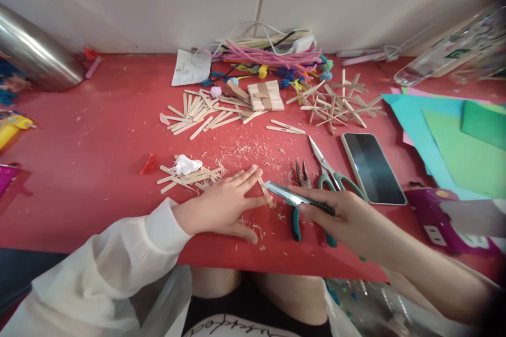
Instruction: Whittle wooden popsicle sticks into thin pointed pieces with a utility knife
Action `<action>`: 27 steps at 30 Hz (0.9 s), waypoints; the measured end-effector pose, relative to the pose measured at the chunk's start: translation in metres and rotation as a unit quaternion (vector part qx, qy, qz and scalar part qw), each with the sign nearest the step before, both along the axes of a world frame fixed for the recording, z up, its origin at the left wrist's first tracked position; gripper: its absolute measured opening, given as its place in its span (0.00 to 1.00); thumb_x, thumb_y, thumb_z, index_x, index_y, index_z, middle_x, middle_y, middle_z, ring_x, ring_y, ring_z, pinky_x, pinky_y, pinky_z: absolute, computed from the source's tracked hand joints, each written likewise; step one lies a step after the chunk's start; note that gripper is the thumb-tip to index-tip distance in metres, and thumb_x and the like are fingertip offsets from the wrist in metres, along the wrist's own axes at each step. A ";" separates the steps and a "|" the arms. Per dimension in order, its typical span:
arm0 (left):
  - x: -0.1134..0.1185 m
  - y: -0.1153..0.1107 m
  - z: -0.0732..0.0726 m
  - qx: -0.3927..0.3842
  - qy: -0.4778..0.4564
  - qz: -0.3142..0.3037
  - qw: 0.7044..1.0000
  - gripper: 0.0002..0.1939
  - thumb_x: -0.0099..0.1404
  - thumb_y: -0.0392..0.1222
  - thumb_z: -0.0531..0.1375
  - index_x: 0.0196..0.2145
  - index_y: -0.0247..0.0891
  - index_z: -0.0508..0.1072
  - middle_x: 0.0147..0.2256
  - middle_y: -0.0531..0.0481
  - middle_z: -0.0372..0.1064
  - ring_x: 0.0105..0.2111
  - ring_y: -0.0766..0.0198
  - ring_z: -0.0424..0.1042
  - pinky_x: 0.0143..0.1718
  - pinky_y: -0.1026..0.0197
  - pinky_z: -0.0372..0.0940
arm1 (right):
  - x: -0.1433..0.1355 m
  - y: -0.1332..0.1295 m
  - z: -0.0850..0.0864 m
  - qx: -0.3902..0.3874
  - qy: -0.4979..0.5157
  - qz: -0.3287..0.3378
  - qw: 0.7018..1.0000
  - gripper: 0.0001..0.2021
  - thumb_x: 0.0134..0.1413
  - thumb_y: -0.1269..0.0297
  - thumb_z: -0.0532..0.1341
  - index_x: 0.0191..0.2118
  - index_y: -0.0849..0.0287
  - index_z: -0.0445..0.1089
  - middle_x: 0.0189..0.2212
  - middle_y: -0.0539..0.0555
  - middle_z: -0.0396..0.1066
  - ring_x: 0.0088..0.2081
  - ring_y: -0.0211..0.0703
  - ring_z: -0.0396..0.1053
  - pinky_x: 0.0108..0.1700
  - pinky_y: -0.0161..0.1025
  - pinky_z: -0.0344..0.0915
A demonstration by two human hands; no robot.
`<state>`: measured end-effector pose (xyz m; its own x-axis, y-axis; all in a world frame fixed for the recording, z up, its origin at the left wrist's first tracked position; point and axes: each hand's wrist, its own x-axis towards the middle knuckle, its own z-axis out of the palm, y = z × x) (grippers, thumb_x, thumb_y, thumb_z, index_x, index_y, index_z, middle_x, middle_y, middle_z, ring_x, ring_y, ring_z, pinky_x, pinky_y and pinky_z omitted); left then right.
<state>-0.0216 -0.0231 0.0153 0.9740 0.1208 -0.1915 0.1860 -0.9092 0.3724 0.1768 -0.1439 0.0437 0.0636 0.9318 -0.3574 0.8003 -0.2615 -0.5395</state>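
My left hand (227, 202) lies on the red tabletop with its fingers spread. Its fingertips touch a small wooden craft stick (263, 187), pinning it flat. In my right hand (348, 216) is a box cutter (290, 196), its blade extended and its tip right beside the stick. Wood shavings (253, 152) are scattered around both hands. Pliers (295, 221) with green handles lie partly beneath the cutter and my right hand. Just behind them rest green-handled scissors (324, 164). By my left wrist, several craft sticks (190, 178) lie under a white crumpled lump (187, 164).
Loose craft sticks (193, 110), a stick bundle (265, 96) and pink pipe cleaners (269, 56) lie toward the wall. A phone (373, 168), coloured paper (446, 142) and a clear bottle (446, 55) are at right. A steel flask (39, 50) stands far left.
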 end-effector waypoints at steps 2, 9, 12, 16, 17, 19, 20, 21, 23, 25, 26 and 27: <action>0.000 -0.001 -0.001 0.006 -0.001 0.003 1.000 0.40 0.52 0.63 0.59 0.58 0.40 0.59 0.62 0.32 0.38 0.62 0.43 0.37 0.57 0.43 0.48 | -0.003 -0.005 0.000 0.104 -0.105 0.052 0.988 0.20 0.56 0.64 0.49 0.51 0.57 0.68 0.17 0.48 0.68 0.14 0.33 0.58 0.15 0.31 0.52; -0.002 -0.002 -0.005 0.017 -0.020 0.010 1.000 0.39 0.52 0.64 0.59 0.57 0.42 0.60 0.63 0.35 0.38 0.62 0.43 0.37 0.57 0.43 0.47 | -0.013 -0.017 0.005 0.258 -0.302 0.152 0.905 0.20 0.58 0.68 0.46 0.50 0.63 0.69 0.25 0.53 0.73 0.14 0.36 0.65 0.11 0.33 0.50; -0.002 -0.002 -0.007 0.024 -0.025 0.009 0.999 0.40 0.51 0.64 0.58 0.57 0.41 0.59 0.63 0.35 0.38 0.62 0.43 0.37 0.57 0.43 0.47 | -0.015 -0.018 0.006 0.249 -0.311 0.172 0.901 0.20 0.57 0.69 0.46 0.50 0.63 0.69 0.24 0.52 0.73 0.14 0.35 0.66 0.11 0.33 0.50; -0.001 -0.003 -0.008 0.032 -0.023 0.006 0.999 0.41 0.52 0.65 0.57 0.58 0.40 0.58 0.62 0.32 0.39 0.62 0.43 0.38 0.57 0.43 0.48 | -0.017 -0.019 0.004 0.250 -0.331 0.174 0.893 0.19 0.56 0.70 0.47 0.50 0.62 0.69 0.24 0.51 0.73 0.12 0.34 0.64 0.11 0.34 0.48; -0.001 -0.004 -0.009 0.033 -0.024 0.007 0.999 0.42 0.52 0.66 0.57 0.58 0.40 0.58 0.62 0.32 0.39 0.62 0.43 0.38 0.57 0.43 0.48 | -0.018 -0.019 0.003 0.252 -0.336 0.172 0.891 0.19 0.56 0.71 0.47 0.50 0.61 0.69 0.24 0.51 0.73 0.11 0.34 0.63 0.11 0.34 0.48; -0.001 -0.005 -0.009 0.034 -0.026 0.009 0.999 0.42 0.52 0.66 0.56 0.58 0.40 0.58 0.62 0.33 0.39 0.62 0.43 0.38 0.57 0.43 0.47 | -0.019 -0.018 0.003 0.253 -0.342 0.171 0.889 0.19 0.55 0.71 0.48 0.49 0.61 0.69 0.25 0.51 0.74 0.11 0.34 0.63 0.11 0.34 0.47; -0.001 -0.005 -0.009 0.034 -0.028 0.010 0.999 0.42 0.51 0.66 0.57 0.58 0.40 0.58 0.62 0.33 0.39 0.62 0.43 0.38 0.57 0.43 0.47 | -0.020 -0.018 0.003 0.252 -0.343 0.171 0.889 0.19 0.55 0.72 0.48 0.49 0.61 0.69 0.26 0.51 0.74 0.11 0.34 0.63 0.11 0.34 0.47; -0.001 -0.005 -0.009 0.032 -0.029 0.010 0.999 0.42 0.51 0.66 0.57 0.58 0.41 0.58 0.63 0.34 0.39 0.62 0.43 0.38 0.57 0.43 0.47 | -0.020 -0.017 0.003 0.251 -0.344 0.172 0.888 0.19 0.55 0.72 0.48 0.49 0.61 0.69 0.27 0.51 0.74 0.12 0.34 0.63 0.11 0.34 0.48; -0.001 -0.005 -0.010 0.030 -0.029 0.010 0.999 0.43 0.51 0.67 0.57 0.58 0.40 0.57 0.62 0.33 0.39 0.62 0.43 0.38 0.57 0.43 0.47 | -0.021 -0.015 0.004 0.248 -0.347 0.172 0.888 0.19 0.53 0.73 0.49 0.49 0.62 0.69 0.26 0.51 0.74 0.12 0.34 0.63 0.11 0.35 0.48; -0.001 -0.005 -0.010 0.028 -0.029 0.010 0.999 0.43 0.51 0.67 0.57 0.58 0.40 0.57 0.62 0.33 0.39 0.62 0.43 0.38 0.57 0.42 0.46 | -0.022 -0.014 0.005 0.246 -0.349 0.175 0.887 0.19 0.51 0.73 0.51 0.48 0.62 0.69 0.25 0.50 0.74 0.11 0.35 0.63 0.11 0.34 0.48; -0.001 -0.004 -0.010 0.026 -0.030 0.010 0.999 0.43 0.51 0.67 0.57 0.58 0.40 0.57 0.63 0.33 0.39 0.62 0.43 0.38 0.57 0.42 0.46 | -0.022 -0.014 0.006 0.244 -0.350 0.178 0.887 0.20 0.49 0.74 0.52 0.48 0.63 0.69 0.24 0.50 0.73 0.11 0.34 0.62 0.11 0.34 0.49; -0.002 -0.004 -0.010 0.025 -0.030 0.011 0.999 0.43 0.51 0.67 0.57 0.58 0.41 0.57 0.63 0.34 0.38 0.62 0.43 0.38 0.57 0.43 0.46 | -0.023 -0.013 0.007 0.242 -0.351 0.184 0.886 0.20 0.47 0.74 0.53 0.48 0.63 0.69 0.24 0.50 0.73 0.11 0.34 0.62 0.11 0.34 0.49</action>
